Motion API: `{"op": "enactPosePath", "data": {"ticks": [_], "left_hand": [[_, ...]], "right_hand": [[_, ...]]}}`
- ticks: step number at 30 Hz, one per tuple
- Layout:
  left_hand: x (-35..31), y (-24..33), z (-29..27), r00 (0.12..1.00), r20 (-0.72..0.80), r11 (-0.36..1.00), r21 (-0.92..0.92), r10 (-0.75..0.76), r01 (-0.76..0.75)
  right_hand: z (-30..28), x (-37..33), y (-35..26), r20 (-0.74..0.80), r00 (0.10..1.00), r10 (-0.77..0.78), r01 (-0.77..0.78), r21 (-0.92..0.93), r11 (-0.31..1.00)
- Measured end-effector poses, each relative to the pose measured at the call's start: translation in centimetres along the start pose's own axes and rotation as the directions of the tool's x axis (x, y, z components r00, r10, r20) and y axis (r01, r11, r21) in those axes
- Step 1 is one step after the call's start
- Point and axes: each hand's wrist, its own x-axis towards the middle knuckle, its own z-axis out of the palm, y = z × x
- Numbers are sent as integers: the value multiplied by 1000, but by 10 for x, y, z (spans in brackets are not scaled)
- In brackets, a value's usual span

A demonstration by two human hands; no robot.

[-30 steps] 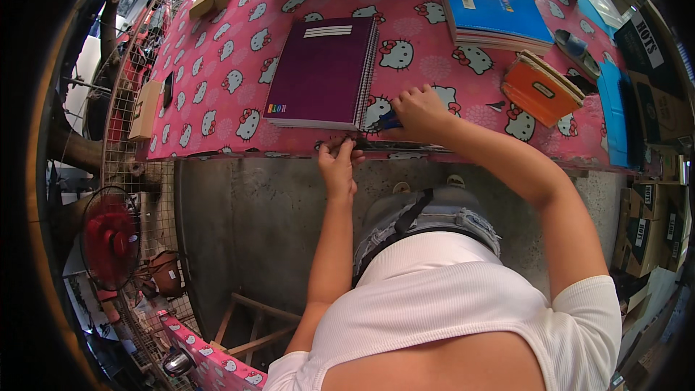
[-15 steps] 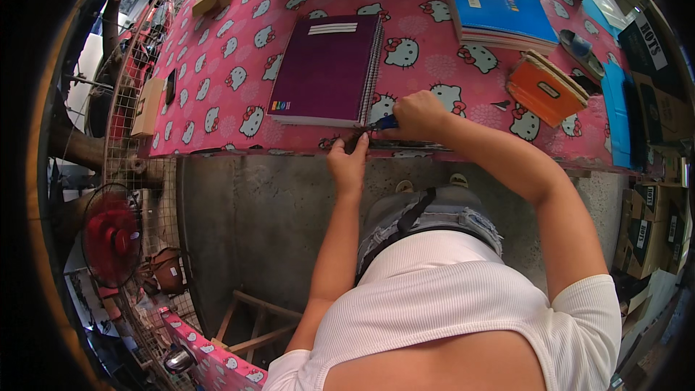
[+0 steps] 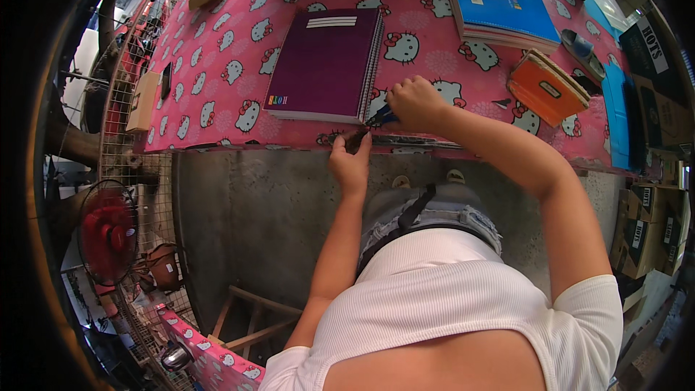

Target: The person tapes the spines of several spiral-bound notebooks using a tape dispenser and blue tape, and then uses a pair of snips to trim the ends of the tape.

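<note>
Right hand [image 3: 416,105] grips blue tool [image 3: 386,114]; left hand [image 3: 351,163] pinches dark piece [image 3: 355,140]; rectangular spiral notebook [image 3: 326,65] lies on pink surface [image 3: 438,65]; cardboard boxes [image 3: 626,257] stand right.

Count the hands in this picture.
2: the left hand, by the near edge of the purple notebook, pinching a small dark item; the right hand, farther right, holding a blue tool. No others show.
</note>
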Motion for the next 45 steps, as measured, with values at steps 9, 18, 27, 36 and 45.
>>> {"op": "enactPosePath", "data": {"ticks": [9, 18, 27, 36, 45], "left_hand": [[1, 1, -3, 978, 0, 948, 246, 211, -204], [-10, 94, 91, 786, 513, 755, -345, -346, 558], [140, 170, 359, 605, 783, 564, -438, -145, 701], [241, 299, 524, 614, 790, 796, -362, -14, 485], [182, 237, 332, 552, 828, 995, 80, -104, 67]], "right_hand": [[-8, -17, 12, 227, 965, 133, -182, 208, 961], [48, -130, 91, -385, 840, 383, -300, 258, 918], [45, -133, 97, -389, 783, 486, -324, 411, 852], [43, -137, 101, -316, 835, 451, -248, 515, 820], [40, -131, 101, -275, 837, 473, -299, 493, 817]]}}
